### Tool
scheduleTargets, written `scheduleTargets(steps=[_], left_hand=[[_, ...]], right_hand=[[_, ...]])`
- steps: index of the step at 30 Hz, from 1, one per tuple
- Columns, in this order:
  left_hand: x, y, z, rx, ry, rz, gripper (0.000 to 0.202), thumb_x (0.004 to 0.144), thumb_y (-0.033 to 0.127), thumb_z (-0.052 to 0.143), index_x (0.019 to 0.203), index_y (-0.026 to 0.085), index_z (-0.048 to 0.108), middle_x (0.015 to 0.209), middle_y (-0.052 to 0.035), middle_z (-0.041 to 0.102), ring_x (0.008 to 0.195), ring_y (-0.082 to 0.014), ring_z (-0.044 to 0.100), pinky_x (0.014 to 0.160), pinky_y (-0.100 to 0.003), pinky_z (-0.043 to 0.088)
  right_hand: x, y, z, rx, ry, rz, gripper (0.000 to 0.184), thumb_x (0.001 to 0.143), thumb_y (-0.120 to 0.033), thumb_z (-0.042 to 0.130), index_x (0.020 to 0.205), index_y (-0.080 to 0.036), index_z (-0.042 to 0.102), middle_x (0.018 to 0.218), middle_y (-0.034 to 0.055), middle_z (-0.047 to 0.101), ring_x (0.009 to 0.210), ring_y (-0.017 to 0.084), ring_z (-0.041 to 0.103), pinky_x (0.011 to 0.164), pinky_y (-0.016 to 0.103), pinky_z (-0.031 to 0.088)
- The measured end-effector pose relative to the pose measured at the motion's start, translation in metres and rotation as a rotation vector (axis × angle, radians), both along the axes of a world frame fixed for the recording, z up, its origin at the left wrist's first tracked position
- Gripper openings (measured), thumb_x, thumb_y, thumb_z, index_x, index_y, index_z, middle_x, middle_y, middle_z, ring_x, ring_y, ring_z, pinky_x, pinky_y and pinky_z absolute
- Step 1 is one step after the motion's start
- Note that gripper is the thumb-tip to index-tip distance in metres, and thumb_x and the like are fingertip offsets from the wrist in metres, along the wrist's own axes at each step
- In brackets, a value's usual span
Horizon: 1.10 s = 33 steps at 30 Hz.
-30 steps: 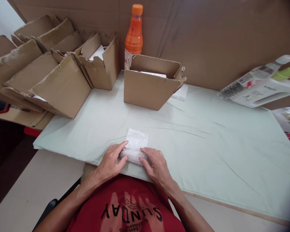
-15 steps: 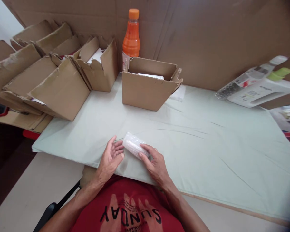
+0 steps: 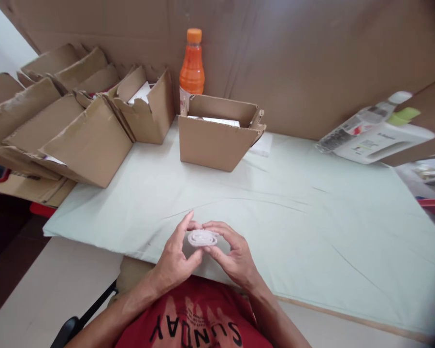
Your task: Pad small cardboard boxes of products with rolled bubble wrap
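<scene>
A roll of bubble wrap (image 3: 202, 238) is held upright between my hands, near the front edge of the table, with its layered end facing up toward me. My left hand (image 3: 177, 249) curves around its left side, thumb in front and fingers behind. On the other side my right hand (image 3: 234, 249) grips it between thumb and fingers. Whatever lies inside the wrap is hidden.
Ahead stands an open cardboard box (image 3: 210, 145) with white items in it, and an orange bottle (image 3: 192, 65) behind it. More cardboard boxes (image 3: 90, 140) crowd the left. A clear bottle (image 3: 362, 123) and a white jug (image 3: 387, 144) lean at the right on the pale tablecloth (image 3: 293, 232).
The bubble wrap roll has turned from lying slanted to end-up and come closer to me. My left hand, open beside it before, has closed onto it.
</scene>
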State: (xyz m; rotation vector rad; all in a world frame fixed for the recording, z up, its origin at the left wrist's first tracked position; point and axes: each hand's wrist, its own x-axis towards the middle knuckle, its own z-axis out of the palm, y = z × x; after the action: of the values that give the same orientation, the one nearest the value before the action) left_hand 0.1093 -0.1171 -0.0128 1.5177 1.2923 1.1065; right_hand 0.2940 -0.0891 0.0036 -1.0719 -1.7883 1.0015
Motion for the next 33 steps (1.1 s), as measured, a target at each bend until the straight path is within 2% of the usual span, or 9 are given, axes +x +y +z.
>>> scheduleTargets(steps=[4, 9, 13, 15, 18, 23, 25, 29, 33], left_hand=[[0.0, 0.005, -0.009, -0.129, 0.012, -0.047, 0.075, 0.088, 0.022, 0.06, 0.155, 0.02, 0.026, 0.121, -0.0101, 0.067, 0.113, -0.0214, 0.065, 0.102, -0.038, 0.051], [0.004, 0.01, -0.013, -0.068, 0.148, -0.101, 0.073, 0.087, 0.018, 0.055, 0.154, 0.016, 0.027, 0.103, -0.0063, 0.069, 0.093, -0.0185, 0.067, 0.088, -0.034, 0.055], [0.006, 0.022, -0.012, 0.044, 0.267, -0.226, 0.074, 0.086, 0.016, 0.057, 0.154, 0.02, 0.026, 0.104, -0.0051, 0.069, 0.091, -0.0178, 0.068, 0.085, -0.032, 0.058], [0.002, 0.036, -0.003, 0.145, 0.327, -0.26, 0.079, 0.085, 0.015, 0.061, 0.154, 0.024, 0.025, 0.114, -0.0065, 0.069, 0.102, -0.0195, 0.068, 0.091, -0.034, 0.057], [-0.007, 0.072, 0.026, 0.393, 0.463, -0.176, 0.074, 0.088, 0.019, 0.064, 0.152, 0.026, 0.029, 0.132, -0.0119, 0.062, 0.121, -0.0248, 0.062, 0.101, -0.04, 0.054], [-0.006, 0.159, 0.093, 0.843, 0.709, 0.033, 0.064, 0.092, 0.013, 0.056, 0.152, 0.021, 0.033, 0.142, -0.0159, 0.056, 0.137, -0.0292, 0.049, 0.112, -0.048, 0.043], [-0.001, 0.195, 0.11, 0.908, 0.807, 0.042, 0.063, 0.091, 0.011, 0.055, 0.15, 0.017, 0.035, 0.144, -0.0165, 0.055, 0.141, -0.0315, 0.045, 0.115, -0.051, 0.038], [0.009, 0.245, 0.117, 0.816, 0.902, -0.008, 0.058, 0.087, 0.006, 0.05, 0.144, 0.012, 0.043, 0.111, -0.0117, 0.072, 0.11, -0.0267, 0.065, 0.107, -0.05, 0.043], [0.014, 0.239, 0.11, 0.832, 0.826, -0.043, 0.053, 0.085, 0.004, 0.048, 0.137, 0.015, 0.051, 0.09, -0.0046, 0.072, 0.089, -0.022, 0.065, 0.092, -0.041, 0.049]], right_hand=[[0.003, 0.001, -0.006, -0.037, -0.018, -0.042, 0.018, 0.089, -0.029, 0.068, 0.106, -0.024, 0.068, 0.106, 0.006, 0.075, 0.099, 0.021, 0.07, 0.09, 0.034, 0.055], [0.018, 0.005, -0.002, 0.005, -0.193, -0.049, 0.046, 0.081, -0.03, 0.075, 0.125, -0.024, 0.063, 0.117, 0.0076, 0.073, 0.103, 0.023, 0.069, 0.092, 0.037, 0.055], [0.029, 0.015, 0.007, 0.061, -0.3, -0.022, 0.018, 0.086, -0.025, 0.067, 0.105, -0.023, 0.068, 0.098, 0.0051, 0.075, 0.088, 0.021, 0.069, 0.084, 0.035, 0.055], [0.039, 0.021, 0.01, 0.049, -0.341, -0.075, 0.012, 0.087, -0.026, 0.066, 0.098, -0.022, 0.068, 0.094, 0.0044, 0.075, 0.085, 0.021, 0.069, 0.079, 0.034, 0.055], [0.061, 0.029, 0.015, -0.024, -0.38, -0.14, 0.014, 0.089, -0.032, 0.065, 0.098, -0.022, 0.068, 0.096, 0.0042, 0.074, 0.085, 0.02, 0.069, 0.076, 0.031, 0.055], [0.092, 0.045, 0.034, -0.082, -0.333, -0.211, 0.032, 0.09, -0.038, 0.063, 0.118, -0.024, 0.065, 0.11, 0.0049, 0.074, 0.091, 0.019, 0.07, 0.074, 0.028, 0.058], [0.1, 0.053, 0.045, -0.054, -0.311, -0.216, 0.032, 0.09, -0.038, 0.064, 0.119, -0.026, 0.066, 0.109, 0.0038, 0.074, 0.089, 0.018, 0.069, 0.076, 0.028, 0.058], [0.112, 0.07, 0.069, 0.014, -0.201, -0.215, 0.019, 0.091, -0.035, 0.066, 0.107, -0.026, 0.068, 0.097, 0.0011, 0.073, 0.083, 0.016, 0.068, 0.075, 0.026, 0.057], [0.12, 0.085, 0.096, 0.092, 0.05, -0.316, 0.02, 0.086, -0.034, 0.075, 0.103, -0.025, 0.069, 0.088, 0.0005, 0.073, 0.076, 0.014, 0.069, 0.066, 0.023, 0.057]])
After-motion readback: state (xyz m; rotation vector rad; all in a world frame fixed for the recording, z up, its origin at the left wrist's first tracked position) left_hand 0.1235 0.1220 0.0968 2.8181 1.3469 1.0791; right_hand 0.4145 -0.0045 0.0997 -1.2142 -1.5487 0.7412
